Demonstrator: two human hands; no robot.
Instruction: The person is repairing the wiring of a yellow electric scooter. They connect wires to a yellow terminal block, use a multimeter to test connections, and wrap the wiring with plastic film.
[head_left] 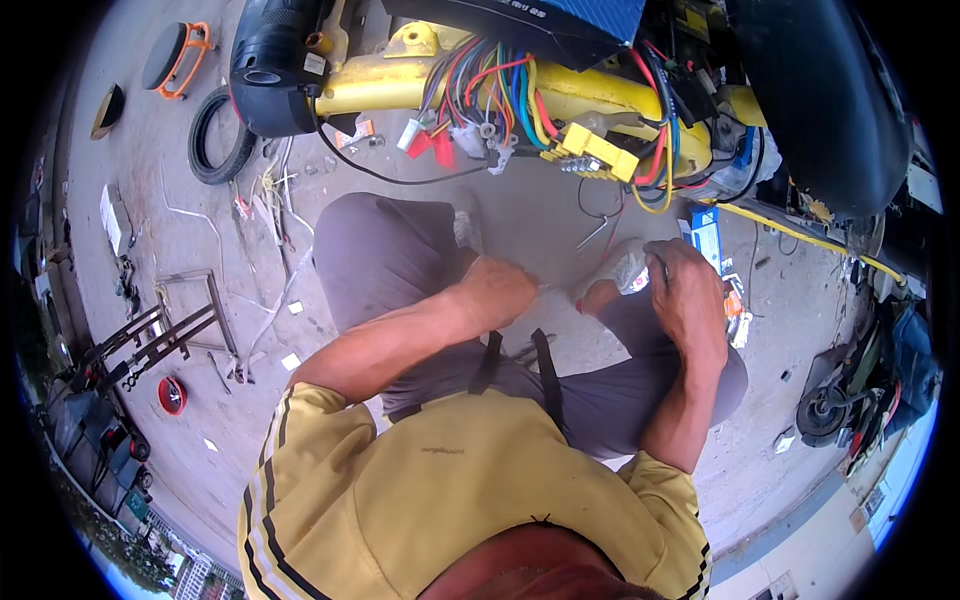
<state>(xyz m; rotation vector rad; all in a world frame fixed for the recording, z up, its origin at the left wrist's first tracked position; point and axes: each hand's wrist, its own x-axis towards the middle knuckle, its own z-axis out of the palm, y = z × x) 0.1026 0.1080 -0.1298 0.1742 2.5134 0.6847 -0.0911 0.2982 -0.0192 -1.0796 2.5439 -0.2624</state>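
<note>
left hand (497, 293), right hand (690, 300) apart, grips unclear | wires (520, 95) beyond both | step: likely wiring pause | next: calls for forward reach

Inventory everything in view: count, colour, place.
Wire bundle: 1, multicoloured, top centre
Connector: 1, yellow, right of wires
Tube: 1, yellow, top
Large box: 1, blue, top edge
Smooth part: 1, black, upper right
Tyre: 1, black, upper left
Stool: 1, orange/black, upper left
Small box: 1, blue/white, right
Bent rod: 1, silvery, centre
Metal framework: count unclear, brownish, left
Round item: 1, red, left
Other clutter: uncountable, mixed, edges
Trousers: 1 pair, grey, centre
Shirt: 1, yellow, bottom
Left hand: 1, bare, centre
Right hand: 1, bare, right
</note>
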